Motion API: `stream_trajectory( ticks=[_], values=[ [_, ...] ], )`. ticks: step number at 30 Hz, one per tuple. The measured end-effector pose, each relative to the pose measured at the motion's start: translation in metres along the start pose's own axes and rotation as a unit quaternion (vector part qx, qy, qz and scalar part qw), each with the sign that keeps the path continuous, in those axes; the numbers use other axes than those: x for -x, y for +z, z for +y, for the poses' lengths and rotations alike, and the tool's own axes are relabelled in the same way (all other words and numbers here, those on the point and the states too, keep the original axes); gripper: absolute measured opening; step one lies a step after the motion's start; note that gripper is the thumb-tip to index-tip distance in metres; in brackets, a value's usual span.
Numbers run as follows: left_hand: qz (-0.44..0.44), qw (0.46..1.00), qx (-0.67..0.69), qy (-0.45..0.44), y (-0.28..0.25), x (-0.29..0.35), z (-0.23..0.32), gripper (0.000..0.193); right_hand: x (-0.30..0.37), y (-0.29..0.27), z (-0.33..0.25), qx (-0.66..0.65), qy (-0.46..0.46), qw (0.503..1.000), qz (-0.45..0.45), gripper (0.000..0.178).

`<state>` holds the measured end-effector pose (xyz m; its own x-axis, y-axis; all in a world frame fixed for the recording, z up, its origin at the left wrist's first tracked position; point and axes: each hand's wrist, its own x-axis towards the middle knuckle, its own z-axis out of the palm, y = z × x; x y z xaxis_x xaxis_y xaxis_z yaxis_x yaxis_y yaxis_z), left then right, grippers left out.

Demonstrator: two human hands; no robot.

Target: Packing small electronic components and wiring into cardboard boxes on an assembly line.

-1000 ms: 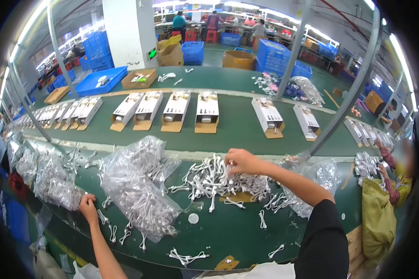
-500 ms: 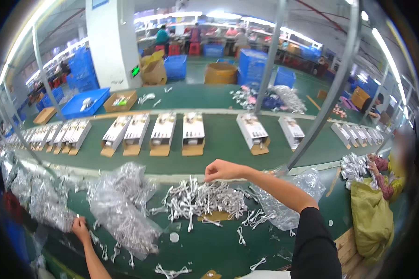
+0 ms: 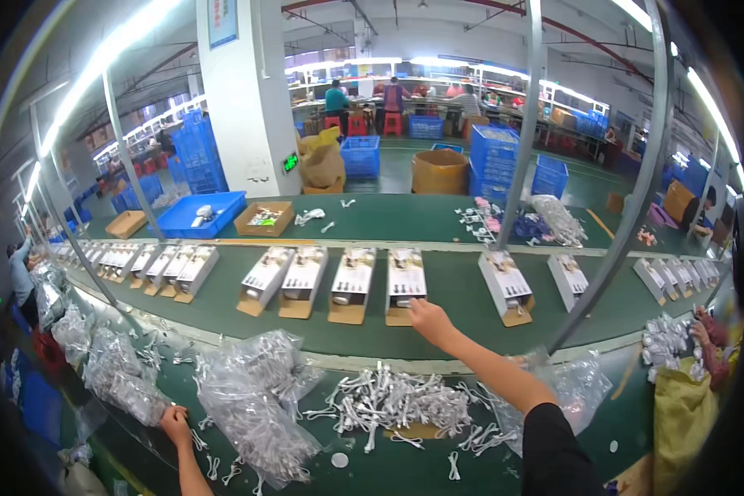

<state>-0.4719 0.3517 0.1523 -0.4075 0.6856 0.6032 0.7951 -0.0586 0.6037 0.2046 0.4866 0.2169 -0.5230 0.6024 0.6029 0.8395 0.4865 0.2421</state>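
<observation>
My right hand (image 3: 432, 323) reaches forward to the open end of a white box (image 3: 406, 273) with a brown flap. Its fingers are pinched together at the opening; whatever they hold is hidden. My left hand (image 3: 175, 424) is at the near left with fingers curled, against the edge of a clear plastic bag (image 3: 139, 398) of bundled cables; I cannot make out what is in them. Between my arms lie a large clear bag (image 3: 252, 413) of white cables and a loose heap of short white cables (image 3: 401, 399).
More open boxes (image 3: 352, 285) stand in a row along the green belt (image 3: 455, 318). Metal posts (image 3: 616, 240) rise beyond the bench. At the right a person's hand (image 3: 700, 333) is beside wrapped parts and a yellow-green sack (image 3: 684, 422). Farther back are a blue tray (image 3: 231, 217) and a carton (image 3: 264, 219).
My right hand has moved forward from above the cable heap to the open box. My left hand stays by the bag. The whole view has tilted up and shifted left.
</observation>
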Motion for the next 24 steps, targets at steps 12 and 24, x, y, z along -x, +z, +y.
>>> stream_trajectory(
  ticks=[12, 24],
  values=[
    [-0.01, 0.999, 0.037, -0.001, 0.002, -0.009, 0.019, 0.012, 0.015, -0.012, 0.001, 0.188, 0.082, 0.976, -0.076, 0.022],
    [-0.024, 0.998, 0.049, -0.013, 0.002, -0.008, 0.013, 0.012, 0.019, -0.078, -0.09, -0.306, 0.01, 0.893, -0.329, 0.035]
  ],
)
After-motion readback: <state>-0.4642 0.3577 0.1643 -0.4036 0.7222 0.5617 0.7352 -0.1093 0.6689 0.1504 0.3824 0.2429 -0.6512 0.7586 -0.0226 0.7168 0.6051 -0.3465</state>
